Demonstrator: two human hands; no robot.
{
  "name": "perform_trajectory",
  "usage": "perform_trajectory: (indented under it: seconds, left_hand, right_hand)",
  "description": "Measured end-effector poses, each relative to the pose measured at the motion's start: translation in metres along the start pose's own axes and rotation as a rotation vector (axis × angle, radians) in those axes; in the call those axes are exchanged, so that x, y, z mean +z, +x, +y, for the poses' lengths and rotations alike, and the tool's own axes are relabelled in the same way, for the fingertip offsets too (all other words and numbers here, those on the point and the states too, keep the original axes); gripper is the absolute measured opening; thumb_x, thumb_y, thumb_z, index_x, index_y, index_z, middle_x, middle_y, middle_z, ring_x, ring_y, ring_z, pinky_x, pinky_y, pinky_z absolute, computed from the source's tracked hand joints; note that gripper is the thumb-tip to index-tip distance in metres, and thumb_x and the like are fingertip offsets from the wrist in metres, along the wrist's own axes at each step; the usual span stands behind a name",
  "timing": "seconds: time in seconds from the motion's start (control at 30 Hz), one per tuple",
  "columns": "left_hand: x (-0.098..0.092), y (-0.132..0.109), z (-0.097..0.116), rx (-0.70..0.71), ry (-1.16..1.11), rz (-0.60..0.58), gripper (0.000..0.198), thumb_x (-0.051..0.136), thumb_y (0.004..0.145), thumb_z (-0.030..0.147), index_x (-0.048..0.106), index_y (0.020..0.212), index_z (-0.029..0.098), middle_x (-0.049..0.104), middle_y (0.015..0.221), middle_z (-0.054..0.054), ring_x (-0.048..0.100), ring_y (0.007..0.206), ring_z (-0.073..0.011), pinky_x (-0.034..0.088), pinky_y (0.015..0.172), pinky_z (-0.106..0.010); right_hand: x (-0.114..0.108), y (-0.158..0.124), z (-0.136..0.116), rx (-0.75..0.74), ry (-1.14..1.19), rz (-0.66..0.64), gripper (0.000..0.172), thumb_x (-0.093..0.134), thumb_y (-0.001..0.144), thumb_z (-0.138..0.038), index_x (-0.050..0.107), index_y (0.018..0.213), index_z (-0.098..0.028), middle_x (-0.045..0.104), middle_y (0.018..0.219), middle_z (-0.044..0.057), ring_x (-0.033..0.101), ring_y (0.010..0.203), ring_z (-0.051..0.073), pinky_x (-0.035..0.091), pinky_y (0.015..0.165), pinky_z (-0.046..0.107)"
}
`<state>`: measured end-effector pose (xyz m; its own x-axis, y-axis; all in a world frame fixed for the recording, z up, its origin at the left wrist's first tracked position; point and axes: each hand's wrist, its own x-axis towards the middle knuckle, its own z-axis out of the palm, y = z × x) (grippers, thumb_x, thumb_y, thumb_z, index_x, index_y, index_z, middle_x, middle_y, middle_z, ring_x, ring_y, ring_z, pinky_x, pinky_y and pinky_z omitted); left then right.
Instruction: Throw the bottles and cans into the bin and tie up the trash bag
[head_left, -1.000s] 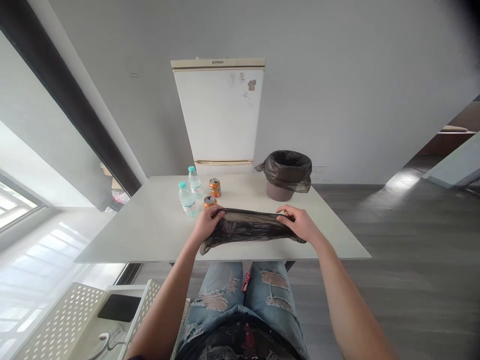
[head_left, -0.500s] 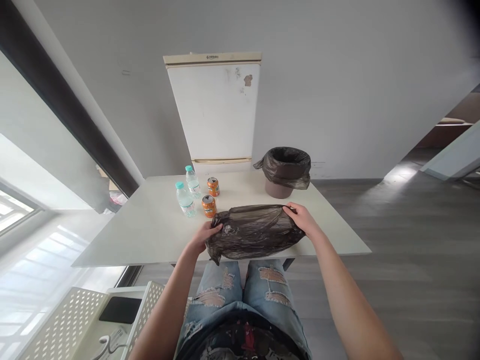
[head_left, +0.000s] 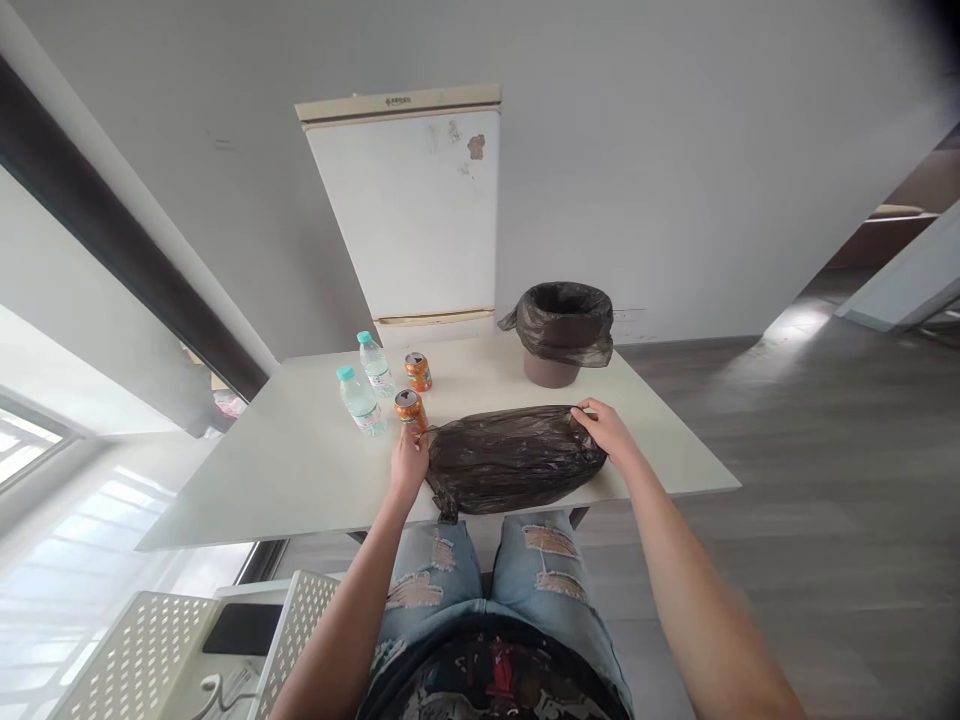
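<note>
A dark, thin plastic bag (head_left: 510, 460) lies spread on the white table (head_left: 300, 470) in front of me. My left hand (head_left: 409, 462) pinches its left edge, close to an orange can (head_left: 409, 409). My right hand (head_left: 606, 428) grips the bag's upper right corner. Both hands have their fingers closed on the plastic. The bag's lower left tail hangs over the table's near edge.
Two water bottles (head_left: 358, 400) and a second orange can (head_left: 418, 371) stand at the back left. A small bin (head_left: 559, 335) lined with a dark bag stands at the back right. A white fridge (head_left: 409, 205) is behind the table. A perforated white rack (head_left: 135, 650) sits lower left.
The bag, first stretched between my hands as a narrow band, has been opened out and laid flat on the table. My left hand has shifted down its left edge.
</note>
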<state>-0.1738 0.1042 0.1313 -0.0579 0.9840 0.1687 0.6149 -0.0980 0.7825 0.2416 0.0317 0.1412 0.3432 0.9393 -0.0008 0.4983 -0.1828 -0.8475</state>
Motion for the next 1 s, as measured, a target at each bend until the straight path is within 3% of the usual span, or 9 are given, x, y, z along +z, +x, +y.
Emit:
perform_trajectory:
  seconds: [0.1, 0.17, 0.3, 0.43, 0.5, 0.57, 0.8, 0.93, 1.0]
  left_hand:
    - [0.001, -0.026, 0.019, 0.12, 0.13, 0.092, 0.031, 0.052, 0.099, 0.027, 0.061, 0.126, 0.015, 0.067, 0.127, -0.022, 0.059, 0.126, -0.0384, 0.045, 0.111, -0.06]
    - [0.007, -0.048, 0.034, 0.314, 0.258, 0.123, 0.034, 0.047, 0.104, 0.028, 0.061, 0.131, 0.013, 0.062, 0.136, -0.023, 0.055, 0.133, -0.038, 0.044, 0.114, -0.058]
    - [0.033, -0.083, 0.055, 0.619, 0.417, 0.002, 0.042, 0.039, 0.108, 0.027, 0.058, 0.142, 0.011, 0.054, 0.154, -0.021, 0.049, 0.145, -0.0336, 0.041, 0.123, -0.052]
    - [0.056, -0.073, 0.045, 0.684, 0.552, -0.194, 0.062, 0.042, 0.109, 0.041, 0.042, 0.16, 0.007, 0.041, 0.169, -0.021, 0.034, 0.159, -0.0377, 0.032, 0.129, -0.058]
    - [0.059, -0.059, 0.032, 0.645, 0.597, -0.294, 0.069, 0.042, 0.109, 0.048, 0.036, 0.165, 0.008, 0.036, 0.172, -0.02, 0.028, 0.162, -0.0399, 0.029, 0.129, -0.062]
    - [0.056, -0.045, 0.018, 0.594, 0.611, -0.37, 0.074, 0.04, 0.108, 0.054, 0.034, 0.167, 0.009, 0.032, 0.173, -0.019, 0.025, 0.163, -0.041, 0.026, 0.13, -0.064]
    - [0.034, -0.021, 0.003, 0.564, 0.57, -0.429, 0.079, 0.046, 0.104, 0.062, 0.035, 0.168, 0.016, 0.033, 0.173, -0.018, 0.021, 0.164, -0.0421, 0.02, 0.129, -0.069]
    - [0.042, -0.034, 0.035, 0.591, 0.565, -0.305, 0.073, 0.041, 0.107, 0.052, 0.035, 0.167, 0.011, 0.035, 0.171, -0.021, 0.024, 0.163, -0.0411, 0.019, 0.131, -0.066]
    - [0.057, -0.053, 0.055, 0.668, 0.541, -0.287, 0.072, 0.034, 0.109, 0.049, 0.032, 0.167, 0.007, 0.033, 0.172, -0.021, 0.022, 0.164, -0.0367, 0.018, 0.133, -0.06]
  right_hand:
    - [0.001, 0.01, 0.001, -0.017, -0.101, 0.041, 0.03, 0.061, 0.09, -0.052, 0.066, 0.102, -0.025, 0.075, 0.093, 0.009, 0.069, 0.081, 0.028, 0.052, 0.074, 0.038]
    - [0.0, 0.006, -0.001, -0.047, -0.163, 0.099, 0.034, 0.06, 0.089, -0.044, 0.066, 0.115, -0.023, 0.074, 0.107, 0.014, 0.07, 0.093, 0.031, 0.055, 0.084, 0.045]
    - [0.011, -0.022, -0.022, -0.275, -0.28, 0.222, 0.046, 0.047, 0.1, -0.033, 0.057, 0.143, -0.021, 0.058, 0.148, 0.019, 0.055, 0.137, 0.035, 0.043, 0.117, 0.055]
    - [0.046, -0.044, -0.044, -0.758, -0.501, -0.142, 0.049, 0.035, 0.109, -0.037, 0.055, 0.154, -0.033, 0.049, 0.165, 0.005, 0.045, 0.153, 0.029, 0.038, 0.128, 0.052]
    - [0.058, -0.042, -0.04, -0.743, -0.598, -0.3, 0.054, 0.033, 0.111, -0.048, 0.046, 0.162, -0.036, 0.038, 0.173, 0.001, 0.035, 0.16, 0.03, 0.033, 0.13, 0.056]
    - [0.057, -0.035, -0.023, -0.613, -0.656, -0.338, 0.063, 0.029, 0.11, -0.058, 0.038, 0.167, -0.034, 0.03, 0.176, 0.003, 0.029, 0.163, 0.032, 0.031, 0.13, 0.059]
    - [0.005, -0.019, 0.057, -0.403, -0.713, -0.186, 0.067, 0.022, 0.109, -0.059, 0.033, 0.169, -0.033, 0.029, 0.176, 0.006, 0.026, 0.163, 0.036, 0.026, 0.128, 0.068]
    - [0.013, -0.03, 0.033, -0.461, -0.651, -0.056, 0.063, 0.019, 0.111, -0.046, 0.028, 0.171, -0.031, 0.026, 0.177, 0.005, 0.021, 0.165, 0.034, 0.019, 0.131, 0.068]
    - [0.03, -0.036, 0.01, -0.55, -0.593, -0.103, 0.062, 0.017, 0.111, -0.044, 0.026, 0.172, -0.032, 0.023, 0.178, 0.003, 0.019, 0.166, 0.03, 0.019, 0.134, 0.063]
